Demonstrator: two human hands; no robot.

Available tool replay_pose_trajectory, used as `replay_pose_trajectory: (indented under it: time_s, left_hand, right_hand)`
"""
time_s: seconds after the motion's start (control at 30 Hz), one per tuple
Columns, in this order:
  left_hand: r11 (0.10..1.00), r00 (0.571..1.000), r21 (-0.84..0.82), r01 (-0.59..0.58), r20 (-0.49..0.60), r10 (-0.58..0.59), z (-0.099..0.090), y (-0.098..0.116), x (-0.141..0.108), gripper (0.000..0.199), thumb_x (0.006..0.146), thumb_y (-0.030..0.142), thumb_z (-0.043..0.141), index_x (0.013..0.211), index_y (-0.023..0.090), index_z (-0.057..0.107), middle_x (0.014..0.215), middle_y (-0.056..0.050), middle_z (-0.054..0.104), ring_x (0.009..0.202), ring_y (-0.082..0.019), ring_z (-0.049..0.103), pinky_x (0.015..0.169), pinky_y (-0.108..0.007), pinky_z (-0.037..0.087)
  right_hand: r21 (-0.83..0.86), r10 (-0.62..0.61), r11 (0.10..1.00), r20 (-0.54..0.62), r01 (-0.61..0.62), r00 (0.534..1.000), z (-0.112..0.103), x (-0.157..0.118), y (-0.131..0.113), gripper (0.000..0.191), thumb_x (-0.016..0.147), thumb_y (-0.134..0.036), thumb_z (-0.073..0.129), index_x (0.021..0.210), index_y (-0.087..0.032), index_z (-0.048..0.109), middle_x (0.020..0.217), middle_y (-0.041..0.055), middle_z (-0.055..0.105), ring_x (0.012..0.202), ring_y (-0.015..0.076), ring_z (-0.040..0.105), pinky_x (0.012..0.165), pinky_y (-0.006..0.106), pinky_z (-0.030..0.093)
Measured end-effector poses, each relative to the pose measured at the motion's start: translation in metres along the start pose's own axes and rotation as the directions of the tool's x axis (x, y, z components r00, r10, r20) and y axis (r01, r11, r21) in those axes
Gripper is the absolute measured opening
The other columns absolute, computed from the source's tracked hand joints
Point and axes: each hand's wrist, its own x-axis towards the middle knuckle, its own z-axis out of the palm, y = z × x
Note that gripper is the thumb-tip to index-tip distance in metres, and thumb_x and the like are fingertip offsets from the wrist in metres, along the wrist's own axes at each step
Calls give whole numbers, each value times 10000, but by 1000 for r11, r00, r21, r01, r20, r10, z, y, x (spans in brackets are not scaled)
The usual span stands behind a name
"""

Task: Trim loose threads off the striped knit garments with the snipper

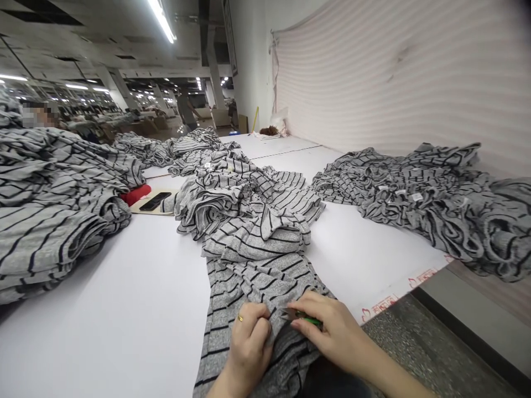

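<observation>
A grey garment with black stripes (232, 326) lies in front of me, its near end hanging over the table's front edge. My left hand (250, 342) is closed on its fabric, fingers curled in a pinch, with a ring on one finger. In my right hand (326, 323) are thread snips (309, 318) with a green handle; their metal blades point left, close to the fabric beside my left hand. The garment runs up to a heap of the same striped cloth (253, 188) in the middle of the table.
Striped garments are piled at the left (50, 199) and the right (423, 193) of the white table (157, 309). A black phone (155, 201) lies on a beige board near something red (136, 195). A pale sheet (394, 77) hangs along the right wall. People stand farther back.
</observation>
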Motion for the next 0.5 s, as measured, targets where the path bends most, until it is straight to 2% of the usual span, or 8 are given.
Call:
replay_pose_trajectory:
  time_s: [0.13, 0.37, 0.5]
  left_hand:
    - [1000, 1000, -8, 18, -4, -18, -1, 1, 1, 290, 718, -88, 397, 681, 196, 443, 762, -32, 566, 709, -144, 505, 640, -266, 444]
    - [1000, 1000, -20, 20, -17, -21, -1, 5, 3, 283, 714, -87, 427, 676, 193, 439, 764, -38, 571, 716, -149, 512, 653, -265, 446]
    - [999, 998, 1, 35, -56, -35, -1, 5, 2, 288, 707, -90, 425, 671, 194, 450, 801, -46, 579, 769, -158, 530, 703, -279, 457]
  right_hand:
    - [-30, 17, 999, -48, -18, 999, -1, -3, 0, 204, 921, -273, 543, 1071, -259, 680, 955, 18, 668, 875, 192, 613, 766, 274, 464]
    - [3, -11, 1000, -31, 11, 999, -2, -6, -2, 195, 917, -268, 552, 1069, -266, 675, 944, 4, 668, 875, 179, 613, 763, 262, 452]
    - [4, 33, 999, -60, -33, 998, 2, -3, -2, 163, 883, -263, 588, 1028, -253, 660, 956, 10, 654, 879, 187, 607, 763, 272, 449]
